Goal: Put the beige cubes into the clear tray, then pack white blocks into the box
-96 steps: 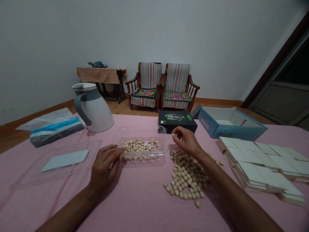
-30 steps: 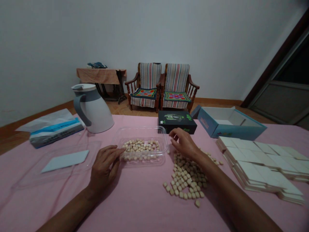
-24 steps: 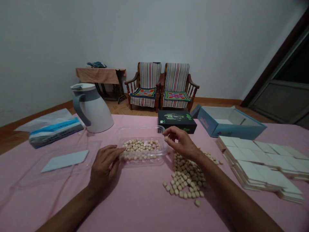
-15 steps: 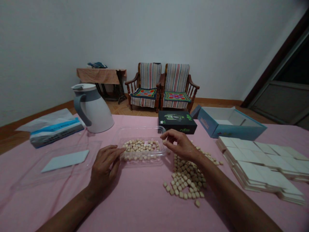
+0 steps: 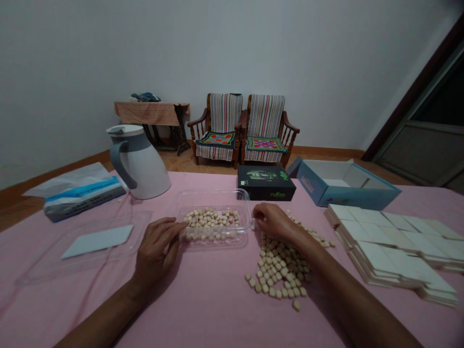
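A clear plastic container (image 5: 217, 240) in the middle of the pink cloth holds many small pale wooden pieces (image 5: 206, 218), rounded like little blocks. My left hand (image 5: 157, 249) rests at its left end, fingertips against the wall. Just off the right end, my right hand (image 5: 273, 221) is bent downward with its fingers pinched together. A single wooden piece (image 5: 253, 225) shows at those fingertips, partly covered by them. Below and behind the right hand spreads a loose pile of the same wooden pieces (image 5: 277, 266), partly hidden by my forearm.
Stacks of pale square boards (image 5: 384, 251) lie at the right. Behind them stands an open blue box (image 5: 355, 195), beside a black box (image 5: 266, 183). On the left are a white jug (image 5: 147, 166), a tissue pack (image 5: 85, 195) and a clear lid (image 5: 145, 227) with a white slab (image 5: 97, 240).
My right hand has moved right and slightly down from the container's right rim, to the wooden piece beside it. The piece it held at the rim is gone from its fingers. My left hand stays put.
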{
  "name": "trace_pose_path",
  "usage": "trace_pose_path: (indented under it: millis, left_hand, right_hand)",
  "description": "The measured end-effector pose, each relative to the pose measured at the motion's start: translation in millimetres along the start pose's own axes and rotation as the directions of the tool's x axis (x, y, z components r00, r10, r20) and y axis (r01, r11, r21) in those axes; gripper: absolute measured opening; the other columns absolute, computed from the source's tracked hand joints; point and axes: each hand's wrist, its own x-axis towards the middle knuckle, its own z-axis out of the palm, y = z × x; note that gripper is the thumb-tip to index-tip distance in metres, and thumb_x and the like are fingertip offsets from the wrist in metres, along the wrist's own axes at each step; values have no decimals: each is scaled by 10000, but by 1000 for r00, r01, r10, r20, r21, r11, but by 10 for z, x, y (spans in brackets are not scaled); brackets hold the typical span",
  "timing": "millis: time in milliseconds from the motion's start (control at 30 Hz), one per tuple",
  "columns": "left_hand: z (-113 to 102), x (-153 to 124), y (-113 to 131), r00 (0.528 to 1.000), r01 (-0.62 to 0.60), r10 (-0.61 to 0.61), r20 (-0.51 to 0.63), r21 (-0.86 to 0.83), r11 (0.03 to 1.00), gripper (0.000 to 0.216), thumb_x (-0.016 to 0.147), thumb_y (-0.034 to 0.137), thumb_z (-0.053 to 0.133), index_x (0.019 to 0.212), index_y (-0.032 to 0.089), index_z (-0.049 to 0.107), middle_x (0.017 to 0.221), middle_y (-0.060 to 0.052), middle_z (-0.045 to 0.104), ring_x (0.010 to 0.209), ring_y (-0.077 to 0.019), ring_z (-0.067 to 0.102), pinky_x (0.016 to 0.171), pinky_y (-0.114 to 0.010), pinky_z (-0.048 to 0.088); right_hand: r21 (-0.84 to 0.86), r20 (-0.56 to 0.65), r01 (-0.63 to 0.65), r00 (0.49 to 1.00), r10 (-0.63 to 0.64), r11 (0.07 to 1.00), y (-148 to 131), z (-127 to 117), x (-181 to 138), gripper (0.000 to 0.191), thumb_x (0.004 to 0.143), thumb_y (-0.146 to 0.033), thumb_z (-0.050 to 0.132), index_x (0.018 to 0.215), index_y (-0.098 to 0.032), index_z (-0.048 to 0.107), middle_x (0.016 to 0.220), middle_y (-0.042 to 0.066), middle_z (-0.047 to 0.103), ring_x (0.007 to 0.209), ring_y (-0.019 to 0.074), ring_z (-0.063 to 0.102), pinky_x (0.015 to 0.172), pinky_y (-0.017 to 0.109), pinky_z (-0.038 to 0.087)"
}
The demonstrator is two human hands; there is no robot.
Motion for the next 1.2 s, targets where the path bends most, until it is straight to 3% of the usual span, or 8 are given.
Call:
trace_pose_path:
  millis: [100,267,400,467,533,700,1200]
  left_hand:
    - [7,0,4,1000,5,-5,-3,-1,1000,265,832,81,528,1039,182,659,962,-74,699,999,-222,580,878,-378,484]
    - [-4,12,8,1000,-7,7,-11,-4,1000,267,834,78,522,1036,183,662,958,-76,698,993,-219,584,867,-368,489]
    - [-17,22,13,1000,-8,8,-26,-10,1000,270,827,82,533,1033,191,669,948,-72,701,983,-218,592,860,-365,493]
    - [-19,25,18,1000,2,-3,-27,-16,1000,270,825,89,533,1026,198,676,942,-69,705,982,-220,596,859,-367,493]
    - [-18,28,24,1000,7,-8,-23,-16,1000,268,826,94,532,1024,200,678,941,-68,706,978,-220,597,856,-366,494]
    - [-12,28,28,1000,1,-1,-20,-3,1000,262,827,82,532,1028,184,667,950,-76,702,987,-220,587,860,-369,492]
    - [-3,-14,-2,1000,-14,14,0,24,1000,263,833,64,527,1044,167,644,974,-86,691,999,-222,572,872,-382,486]
  right_hand:
    - [-159,141,15,990,8,987,-33,69,-39,135,737,-131,553,815,-163,658,856,71,656,824,183,559,689,269,343]
    - [-217,110,18,994,6,976,-35,130,-54,157,798,-152,493,839,-164,644,883,84,648,857,190,560,722,278,343]
    - [-87,-122,-50,992,39,995,39,34,-13,139,776,-130,510,869,-152,611,846,62,626,770,158,554,691,259,367]
    - [57,-268,-10,963,25,998,11,-43,-1,119,779,-132,514,862,-156,597,798,35,612,715,136,543,660,242,379]
    - [210,-337,84,942,-9,974,-70,-104,-4,100,790,-151,522,852,-166,598,741,6,600,659,117,526,614,225,382]
    - [411,-285,214,954,-99,886,-254,-108,-30,118,780,-172,561,867,-168,640,691,-19,577,587,88,480,540,197,361]
    - [378,-264,193,960,-94,905,-180,-35,-5,122,783,-180,574,849,-154,673,647,-23,548,583,90,475,563,208,372]
